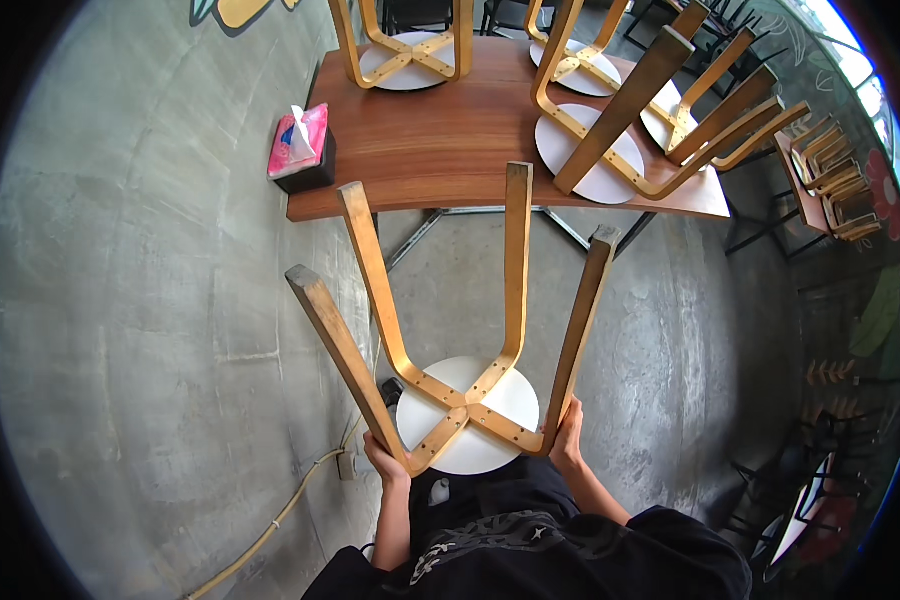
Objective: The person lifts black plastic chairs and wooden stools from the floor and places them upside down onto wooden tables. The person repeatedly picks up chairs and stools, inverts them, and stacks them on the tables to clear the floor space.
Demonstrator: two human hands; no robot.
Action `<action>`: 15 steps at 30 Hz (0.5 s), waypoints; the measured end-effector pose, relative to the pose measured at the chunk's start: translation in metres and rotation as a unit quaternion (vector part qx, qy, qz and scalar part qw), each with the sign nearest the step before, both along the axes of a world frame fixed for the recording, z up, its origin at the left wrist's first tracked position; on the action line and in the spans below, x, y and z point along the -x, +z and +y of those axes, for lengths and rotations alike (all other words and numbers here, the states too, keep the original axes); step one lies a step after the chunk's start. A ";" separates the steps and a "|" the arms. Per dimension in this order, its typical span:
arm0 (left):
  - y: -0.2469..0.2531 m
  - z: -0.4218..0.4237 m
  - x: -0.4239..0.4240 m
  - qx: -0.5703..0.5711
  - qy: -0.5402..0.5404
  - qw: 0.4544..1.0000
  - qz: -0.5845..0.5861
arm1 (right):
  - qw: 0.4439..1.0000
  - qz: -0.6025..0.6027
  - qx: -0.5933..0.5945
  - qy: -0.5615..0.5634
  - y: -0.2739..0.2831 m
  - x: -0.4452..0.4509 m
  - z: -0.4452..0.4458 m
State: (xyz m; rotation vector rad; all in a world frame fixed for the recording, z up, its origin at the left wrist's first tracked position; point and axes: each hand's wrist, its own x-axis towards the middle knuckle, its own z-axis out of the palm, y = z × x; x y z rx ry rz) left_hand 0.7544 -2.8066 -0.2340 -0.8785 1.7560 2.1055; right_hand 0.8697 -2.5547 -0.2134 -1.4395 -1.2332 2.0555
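Upside down in front of my body is a stool with a round white seat (pixel 506 446) and bent-wood legs pointing up. My left hand (pixel 387 459) grips it at the lower bend of the near left leg. On the other side, my right hand (pixel 568 435) holds the lower part of the right leg, with some fingers hidden behind the wood. Beyond the raised legs stands a brown wooden table (pixel 420 142). Another upturned stool (pixel 589 150) rests seat-down on its near right part, and several more sit along the far and right edges.
A tissue pack in a dark box (pixel 301 154) stands at the table's left edge. The concrete wall (pixel 157 247) rises close on the left, with a cable (pixel 277 517) running to a socket box (pixel 347 465). Farther right, another table (pixel 802 187) carries stacked stools.
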 end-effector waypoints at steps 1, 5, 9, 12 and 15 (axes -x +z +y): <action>-0.002 -0.005 -0.004 0.004 0.000 1.000 -0.023 | 1.000 -0.010 0.017 -0.007 0.002 -0.004 -0.006; -0.020 -0.021 -0.022 0.045 -0.005 0.995 -0.090 | 0.995 -0.095 0.026 0.017 -0.010 -0.014 -0.024; -0.056 -0.026 -0.021 0.097 -0.028 0.982 -0.157 | 0.987 -0.132 0.042 0.078 -0.048 -0.026 -0.023; -0.084 -0.024 -0.012 0.110 -0.077 0.976 -0.174 | 0.976 -0.142 0.009 0.167 -0.086 -0.025 -0.015; -0.115 -0.035 0.009 0.045 -0.225 0.960 -0.158 | 0.959 -0.154 0.013 0.237 -0.110 0.004 0.001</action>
